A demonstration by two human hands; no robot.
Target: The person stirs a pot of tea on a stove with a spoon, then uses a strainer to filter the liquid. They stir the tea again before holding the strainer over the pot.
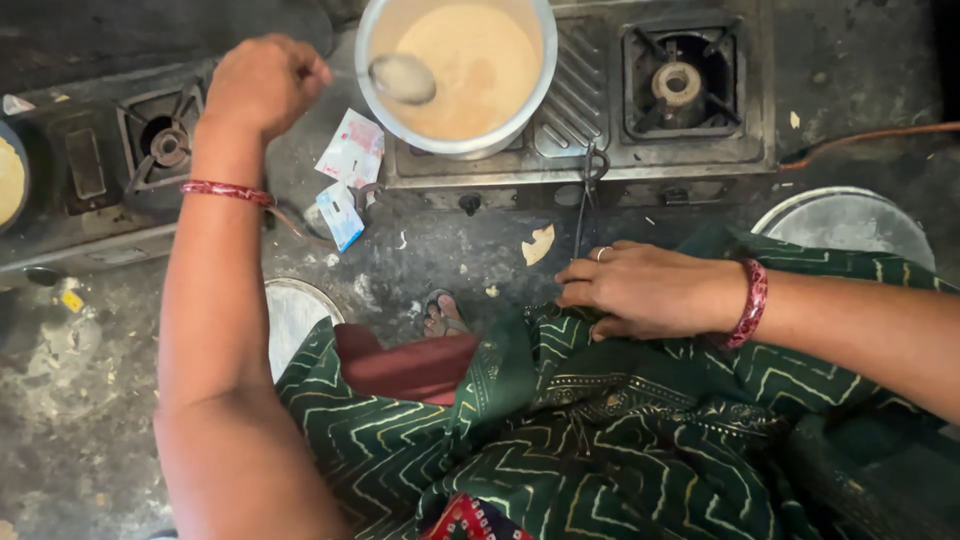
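The left hand (262, 82) is curled shut around the handle of a metal ladle (403, 78), whose bowl hangs over the rim of a steel pot (452, 140) at about two o'clock from the fist. The handle itself is hidden inside the fingers. The pot holds a pale brown liquid (480, 55) and sits on a two-burner gas stove (640, 150); its top edge is cut off by the frame. The right hand (640, 290) lies loosely open, fingers stretched flat on green patterned cloth (560, 430) over the lap, gripping nothing; a ring shows on one finger and a red bangle (752, 302) on the wrist. A matching bangle (226, 190) circles the left wrist.

The floor (70, 400) is dark, rough and stained, with scraps and crumbs. Metal tongs (588, 195) hang over the stove's front edge, just at twelve o'clock from the right hand. Small paper sachets (348, 170) lie at five o'clock from the left hand. A second, single burner (160, 140) sits just below and left of the fist. A round metal lid (292, 312) is partly covered by the cloth; another round metal plate (850, 222) shows at two o'clock from the right hand, half hidden. A sandalled foot (442, 316) peeks out beside the cloth. A free burner (680, 80) stands to the pot's right, open and unobstructed.
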